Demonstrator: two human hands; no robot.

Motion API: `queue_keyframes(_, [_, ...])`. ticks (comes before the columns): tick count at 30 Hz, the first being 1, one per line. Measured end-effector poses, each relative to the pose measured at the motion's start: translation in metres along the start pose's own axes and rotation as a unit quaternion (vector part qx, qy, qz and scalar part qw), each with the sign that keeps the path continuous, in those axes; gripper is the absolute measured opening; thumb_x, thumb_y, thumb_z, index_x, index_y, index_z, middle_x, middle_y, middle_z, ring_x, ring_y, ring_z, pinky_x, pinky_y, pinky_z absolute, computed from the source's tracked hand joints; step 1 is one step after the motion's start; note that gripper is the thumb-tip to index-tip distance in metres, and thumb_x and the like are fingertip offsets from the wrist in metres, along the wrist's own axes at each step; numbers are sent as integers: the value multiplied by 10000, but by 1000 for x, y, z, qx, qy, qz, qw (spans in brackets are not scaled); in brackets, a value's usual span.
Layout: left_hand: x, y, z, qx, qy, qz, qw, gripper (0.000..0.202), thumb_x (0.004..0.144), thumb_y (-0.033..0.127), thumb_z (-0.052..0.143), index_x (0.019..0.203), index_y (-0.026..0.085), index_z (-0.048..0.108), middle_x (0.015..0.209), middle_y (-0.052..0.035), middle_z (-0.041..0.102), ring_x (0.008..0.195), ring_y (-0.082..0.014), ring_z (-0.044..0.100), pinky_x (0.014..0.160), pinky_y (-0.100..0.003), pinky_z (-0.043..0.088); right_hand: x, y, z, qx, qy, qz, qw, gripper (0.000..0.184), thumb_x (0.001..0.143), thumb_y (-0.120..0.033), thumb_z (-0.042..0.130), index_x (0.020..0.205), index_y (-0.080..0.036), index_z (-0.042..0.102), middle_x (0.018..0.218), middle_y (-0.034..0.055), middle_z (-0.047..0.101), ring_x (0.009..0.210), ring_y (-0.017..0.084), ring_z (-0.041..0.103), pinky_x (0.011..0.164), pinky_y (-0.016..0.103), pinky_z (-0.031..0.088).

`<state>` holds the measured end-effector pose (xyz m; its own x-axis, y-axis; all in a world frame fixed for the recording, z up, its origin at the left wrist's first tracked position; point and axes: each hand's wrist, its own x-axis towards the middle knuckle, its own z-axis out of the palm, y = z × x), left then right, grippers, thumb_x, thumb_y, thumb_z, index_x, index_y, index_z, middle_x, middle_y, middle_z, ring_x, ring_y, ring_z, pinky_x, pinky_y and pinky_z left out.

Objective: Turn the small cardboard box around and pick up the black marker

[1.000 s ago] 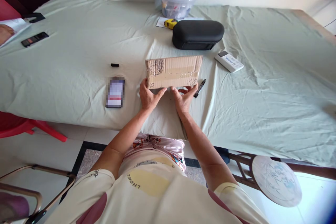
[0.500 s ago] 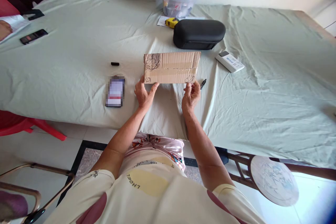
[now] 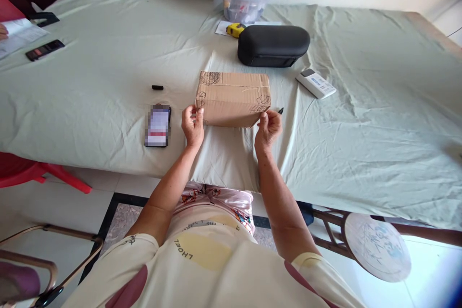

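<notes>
A brown cardboard box [image 3: 233, 101] is tilted between my two hands, with black pen scribbles at several of its corners. My left hand [image 3: 193, 125] is closed on the box's near left corner, thumb against the side. At the near right corner, my right hand [image 3: 267, 130] grips the box between thumb and fingers. Just beyond the right hand lies a black pen [image 3: 281, 111], mostly hidden by it. Left of the box are a small black pen cap [image 3: 157, 87] and a phone [image 3: 158, 125] with a blurred screen.
A black hard case [image 3: 274, 45], a yellow tape measure [image 3: 236, 30] and a white power bank [image 3: 316, 83] lie beyond the box. A plastic tub [image 3: 242, 7] stands by the wall. Another person's hand [image 3: 3, 32] rests on papers at far left, near a second phone [image 3: 45, 50].
The box has tipped, so its near side now shows below the top face. Both hands have shifted their hold to its near corners. At far left the other person's hand has drawn back.
</notes>
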<state>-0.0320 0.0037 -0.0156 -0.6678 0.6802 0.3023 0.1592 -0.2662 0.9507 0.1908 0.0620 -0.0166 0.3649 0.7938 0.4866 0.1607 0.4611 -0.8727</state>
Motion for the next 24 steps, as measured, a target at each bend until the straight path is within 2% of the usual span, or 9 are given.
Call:
queue_keyframes(4, [3, -9, 1, 35, -24, -1, 999, 504, 966, 680, 664, 1160, 216, 630, 1209, -119, 694, 1175, -265, 688, 1049, -405, 563, 0, 5, -3, -19, -47, 39, 998, 291, 931, -518, 635, 987, -237, 685, 841, -15, 674, 730, 131, 613, 712, 290, 516])
queue_keyframes(7, [5, -12, 0, 114, -46, -14, 992, 316, 977, 425, 704, 1183, 209, 600, 1203, -115, 693, 1123, -258, 701, 1029, -416, 575, -2, 6, -4, -68, -82, 52, 993, 217, 919, -409, 581, 1016, -239, 674, 849, -8, 696, 762, 148, 650, 738, 299, 538])
queue_keyframes(10, [4, -7, -2, 245, -69, 1, 967, 361, 918, 202, 713, 1254, 198, 582, 1242, -127, 692, 1160, -274, 701, 1075, -435, 566, -2, 8, -6, -138, -102, 34, 985, 185, 892, -315, 538, 1020, -251, 656, 879, 5, 719, 819, 173, 672, 814, 336, 552])
queue_keyframes(13, [2, 1, -3, 358, -83, 12, 930, 413, 920, 186, 695, 1312, 181, 566, 1273, -167, 696, 1234, -340, 690, 1105, -511, 556, -1, 12, -8, -184, -118, 18, 976, 194, 860, -260, 522, 1019, -254, 635, 910, 25, 730, 864, 201, 678, 872, 382, 551])
queue_keyframes(15, [1, 3, -4, 390, -85, 15, 917, 383, 932, 211, 685, 1297, 177, 574, 1259, -180, 704, 1250, -372, 685, 1098, -546, 557, -1, 14, -10, -205, -134, 13, 969, 180, 840, -241, 523, 995, -255, 614, 909, 33, 725, 870, 214, 672, 877, 395, 551])
queue_keyframes(19, [3, -1, -5, 378, -82, 25, 922, 338, 909, 217, 710, 1224, 184, 591, 1215, -170, 709, 1195, -359, 702, 1081, -530, 567, -1, 18, -11, -235, -157, 4, 959, 141, 801, -213, 528, 927, -261, 569, 895, 34, 708, 873, 223, 652, 877, 401, 552])
queue_keyframes(24, [7, -7, -7, 320, -80, 49, 943, 297, 900, 228, 729, 1163, 195, 596, 1140, -119, 702, 1098, -295, 707, 1053, -475, 581, 0, 20, -10, -203, -151, 22, 967, 169, 815, -234, 535, 975, -257, 583, 920, 28, 700, 882, 215, 661, 901, 419, 566])
